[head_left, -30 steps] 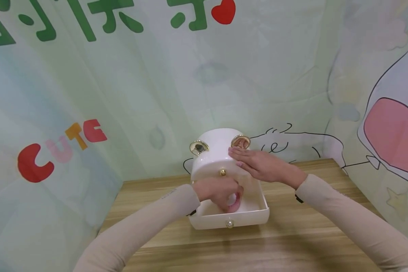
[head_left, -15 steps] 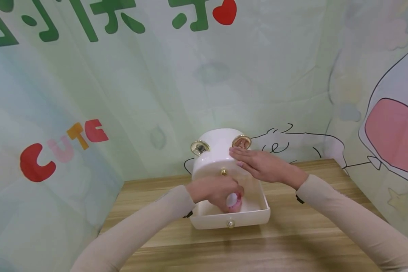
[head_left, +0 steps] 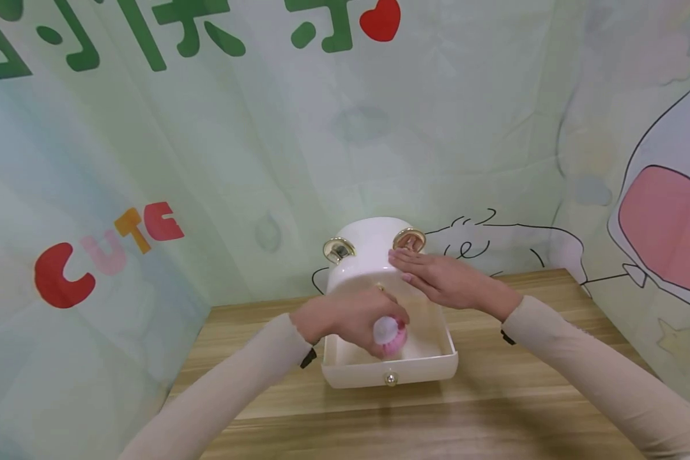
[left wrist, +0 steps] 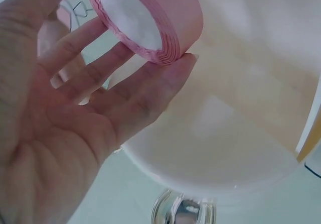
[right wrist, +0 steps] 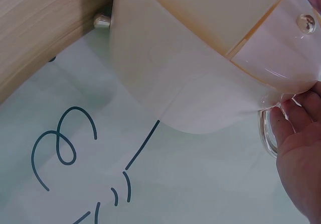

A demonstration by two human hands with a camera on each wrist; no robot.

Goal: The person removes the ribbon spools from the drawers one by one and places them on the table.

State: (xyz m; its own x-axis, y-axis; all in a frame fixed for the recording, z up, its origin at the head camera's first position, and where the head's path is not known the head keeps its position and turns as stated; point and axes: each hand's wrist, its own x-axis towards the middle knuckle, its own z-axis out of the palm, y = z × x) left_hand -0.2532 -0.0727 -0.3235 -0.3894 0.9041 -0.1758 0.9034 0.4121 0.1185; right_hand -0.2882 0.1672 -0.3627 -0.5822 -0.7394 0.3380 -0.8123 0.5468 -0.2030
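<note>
Backdrop: pale green cloth [head_left: 466, 128] printed with green characters [head_left: 191, 38], a red heart [head_left: 380, 20] and the coloured word CUTE [head_left: 106, 265].
Table: wood-grain table [head_left: 299, 409] beneath the box and both forearms.
Box: white box [head_left: 374, 236] with a rounded top, near the back of the table, carrying a gold left ear [head_left: 338, 250] and a gold right ear [head_left: 409, 240].
Drawer: white drawer [head_left: 362, 375] standing out from the box toward the person, with a round shiny knob [head_left: 390, 378] on its front.
Roll: pink roll [head_left: 395, 343] with a white middle, tilted, within the drawer's outline; whether it touches the drawer floor, I cannot tell.
Left hand: left hand [head_left: 353, 317] reaches over the drawer, fingers and thumb clamped on the pink roll.
Right hand: right hand [head_left: 445, 279] lies with fingers extended and together, fingertips on the box just beside the right ear.
Sleeves: light beige sleeves [head_left: 224, 390] on both arms, a dark band [head_left: 308, 358] at the left wrist.
</note>
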